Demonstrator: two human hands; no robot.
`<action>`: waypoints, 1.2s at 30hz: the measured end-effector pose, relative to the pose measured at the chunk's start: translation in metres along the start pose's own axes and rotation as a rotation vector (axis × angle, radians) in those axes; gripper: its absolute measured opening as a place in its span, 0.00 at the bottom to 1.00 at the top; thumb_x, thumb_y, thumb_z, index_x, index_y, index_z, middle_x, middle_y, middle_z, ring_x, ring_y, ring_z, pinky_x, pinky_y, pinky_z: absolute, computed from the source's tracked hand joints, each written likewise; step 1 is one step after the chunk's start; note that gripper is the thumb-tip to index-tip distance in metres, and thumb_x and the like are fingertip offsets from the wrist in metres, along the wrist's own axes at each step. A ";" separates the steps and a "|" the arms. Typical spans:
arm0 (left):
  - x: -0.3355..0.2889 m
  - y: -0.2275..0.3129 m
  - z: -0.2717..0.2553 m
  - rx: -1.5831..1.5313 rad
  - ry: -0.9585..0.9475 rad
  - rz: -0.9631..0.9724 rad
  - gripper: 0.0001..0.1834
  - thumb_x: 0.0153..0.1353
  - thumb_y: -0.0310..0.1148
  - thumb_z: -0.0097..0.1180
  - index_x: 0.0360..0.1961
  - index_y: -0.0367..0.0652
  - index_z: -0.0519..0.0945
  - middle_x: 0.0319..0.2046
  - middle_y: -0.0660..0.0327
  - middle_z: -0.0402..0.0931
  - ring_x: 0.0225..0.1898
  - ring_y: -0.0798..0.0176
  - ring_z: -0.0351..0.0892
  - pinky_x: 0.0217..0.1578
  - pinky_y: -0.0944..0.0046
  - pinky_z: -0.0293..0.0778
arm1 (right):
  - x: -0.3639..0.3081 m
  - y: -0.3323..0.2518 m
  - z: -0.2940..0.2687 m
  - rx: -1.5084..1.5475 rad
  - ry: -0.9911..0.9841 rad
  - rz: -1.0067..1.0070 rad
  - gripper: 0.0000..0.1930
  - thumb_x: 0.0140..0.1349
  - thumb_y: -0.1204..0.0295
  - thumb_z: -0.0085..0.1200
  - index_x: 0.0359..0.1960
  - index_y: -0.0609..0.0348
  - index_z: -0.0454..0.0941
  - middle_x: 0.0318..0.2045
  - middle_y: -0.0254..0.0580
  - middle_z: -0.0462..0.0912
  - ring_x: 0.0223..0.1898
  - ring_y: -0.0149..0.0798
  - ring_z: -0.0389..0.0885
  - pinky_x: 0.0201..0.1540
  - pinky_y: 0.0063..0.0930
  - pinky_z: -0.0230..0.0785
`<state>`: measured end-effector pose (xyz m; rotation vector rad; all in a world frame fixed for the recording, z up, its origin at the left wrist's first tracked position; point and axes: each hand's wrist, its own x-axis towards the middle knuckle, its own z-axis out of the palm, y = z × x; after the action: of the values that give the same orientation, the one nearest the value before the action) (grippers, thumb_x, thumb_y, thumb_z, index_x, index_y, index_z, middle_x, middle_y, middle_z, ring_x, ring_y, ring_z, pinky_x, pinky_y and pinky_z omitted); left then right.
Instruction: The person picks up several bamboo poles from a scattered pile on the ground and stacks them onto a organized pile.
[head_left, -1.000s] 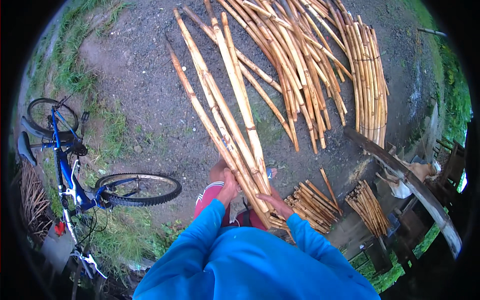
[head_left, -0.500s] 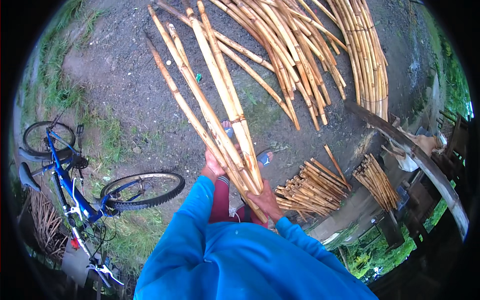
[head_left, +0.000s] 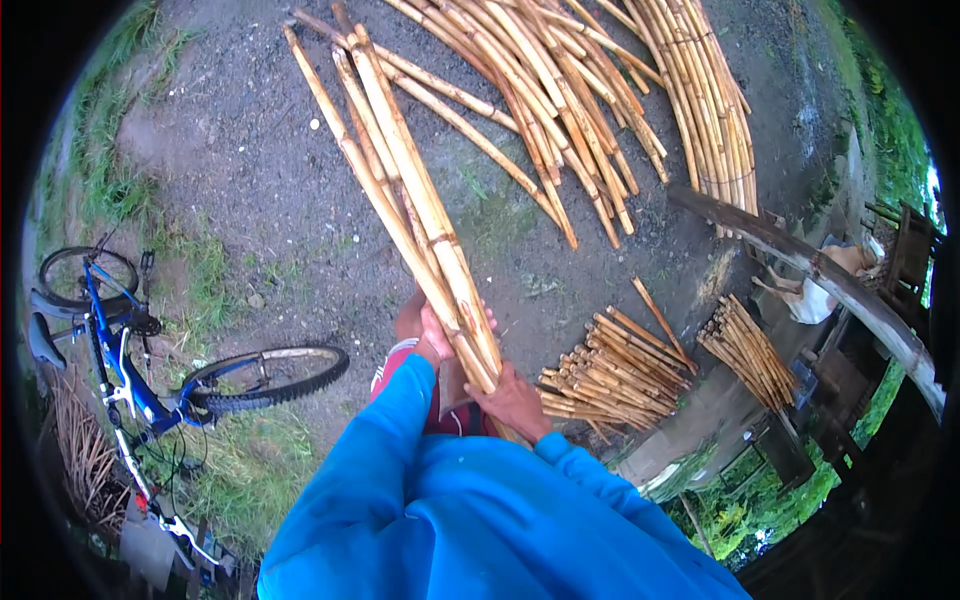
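Several long tan bamboo poles [head_left: 432, 225] are gathered in both my hands, their near ends close to my waist and their far ends reaching up and to the left over the ground. My left hand [head_left: 437, 330] is wrapped round the poles from the left and beneath, partly hidden by them. Closer to my body, my right hand [head_left: 515, 402] grips the same poles from the right side. The poles lie close together at my hands and spread a little toward their far ends.
Loose poles [head_left: 560, 95] lie ahead, beside a tied bundle [head_left: 712, 110]. Stacks of shorter poles [head_left: 620, 370] [head_left: 750, 350] sit to the right. A weathered log [head_left: 810, 262] slants past a white-and-tan animal [head_left: 815, 295]. A blue bicycle [head_left: 140, 385] stands at the left by grass.
The poles in my hands have drawn closer together, and one at their left no longer stands apart. My view has shifted slightly, and my feet have dropped out of sight.
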<state>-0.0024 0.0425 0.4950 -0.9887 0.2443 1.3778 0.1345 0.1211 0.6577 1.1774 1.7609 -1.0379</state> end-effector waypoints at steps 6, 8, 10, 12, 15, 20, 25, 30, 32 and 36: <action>0.009 -0.002 0.000 0.015 -0.066 -0.045 0.46 0.60 0.66 0.33 0.60 0.32 0.71 0.53 0.39 0.74 0.56 0.34 0.74 0.59 0.33 0.66 | 0.007 0.012 -0.012 -0.102 -0.069 -0.154 0.49 0.59 0.37 0.49 0.63 0.76 0.55 0.44 0.73 0.79 0.43 0.68 0.81 0.47 0.55 0.75; 0.010 -0.003 0.000 0.009 -0.076 -0.020 0.49 0.61 0.69 0.31 0.62 0.31 0.68 0.54 0.39 0.73 0.56 0.33 0.72 0.60 0.33 0.66 | -0.002 0.006 -0.020 -0.209 -0.078 -0.155 0.49 0.61 0.40 0.48 0.65 0.78 0.51 0.47 0.73 0.77 0.43 0.68 0.81 0.47 0.55 0.75; 0.013 -0.004 -0.003 0.000 -0.065 0.006 0.47 0.63 0.67 0.30 0.61 0.30 0.68 0.53 0.39 0.73 0.55 0.33 0.73 0.60 0.33 0.66 | -0.004 0.016 -0.023 -0.238 -0.176 -0.131 0.50 0.62 0.43 0.49 0.68 0.80 0.47 0.53 0.74 0.74 0.49 0.67 0.79 0.51 0.52 0.73; 0.015 -0.003 -0.002 -0.009 -0.039 0.040 0.45 0.64 0.65 0.30 0.61 0.30 0.68 0.52 0.40 0.74 0.53 0.34 0.74 0.59 0.32 0.67 | -0.003 0.029 -0.018 -0.217 -0.167 -0.244 0.51 0.62 0.43 0.49 0.68 0.80 0.45 0.57 0.75 0.70 0.55 0.66 0.75 0.56 0.48 0.71; 0.012 -0.004 0.002 -0.019 -0.011 0.024 0.43 0.65 0.63 0.31 0.59 0.30 0.70 0.51 0.41 0.75 0.52 0.35 0.75 0.59 0.33 0.68 | -0.005 0.038 -0.017 -0.197 -0.251 -0.214 0.54 0.62 0.39 0.47 0.69 0.81 0.42 0.60 0.75 0.66 0.62 0.63 0.69 0.64 0.45 0.64; 0.006 0.003 -0.004 -0.005 -0.101 0.051 0.45 0.65 0.64 0.26 0.61 0.31 0.69 0.54 0.41 0.74 0.56 0.32 0.73 0.59 0.33 0.67 | -0.003 0.025 -0.018 -0.217 -0.291 -0.169 0.59 0.56 0.35 0.51 0.70 0.77 0.43 0.60 0.72 0.67 0.60 0.65 0.71 0.61 0.50 0.66; 0.004 0.001 0.000 -0.040 -0.071 0.029 0.41 0.64 0.64 0.37 0.57 0.33 0.73 0.48 0.40 0.76 0.50 0.33 0.77 0.56 0.31 0.70 | 0.022 -0.008 -0.033 -0.066 -0.295 -0.042 0.54 0.57 0.33 0.51 0.66 0.75 0.56 0.57 0.73 0.69 0.61 0.65 0.69 0.63 0.49 0.63; 0.016 0.003 -0.004 -0.069 -0.088 0.071 0.38 0.66 0.60 0.36 0.57 0.33 0.72 0.48 0.38 0.76 0.49 0.32 0.77 0.54 0.32 0.71 | 0.045 -0.038 -0.017 0.102 0.119 -0.071 0.47 0.51 0.41 0.63 0.60 0.73 0.65 0.53 0.72 0.72 0.56 0.64 0.74 0.58 0.50 0.68; 0.014 0.009 -0.021 -0.050 -0.063 0.124 0.37 0.66 0.59 0.36 0.55 0.33 0.73 0.46 0.38 0.77 0.46 0.33 0.78 0.53 0.32 0.72 | 0.044 -0.049 -0.011 0.043 0.104 -0.032 0.45 0.48 0.44 0.66 0.56 0.72 0.67 0.50 0.72 0.76 0.52 0.64 0.77 0.55 0.50 0.70; 0.013 0.000 -0.007 -0.036 0.068 0.117 0.39 0.65 0.65 0.35 0.52 0.37 0.76 0.44 0.42 0.78 0.43 0.38 0.79 0.49 0.34 0.74 | 0.056 -0.024 -0.012 0.030 0.039 0.011 0.42 0.45 0.45 0.68 0.50 0.70 0.70 0.39 0.68 0.83 0.42 0.64 0.83 0.47 0.49 0.75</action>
<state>0.0040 0.0467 0.4817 -1.0659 0.3338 1.4602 0.0942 0.1440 0.6168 1.2321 1.7727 -1.0443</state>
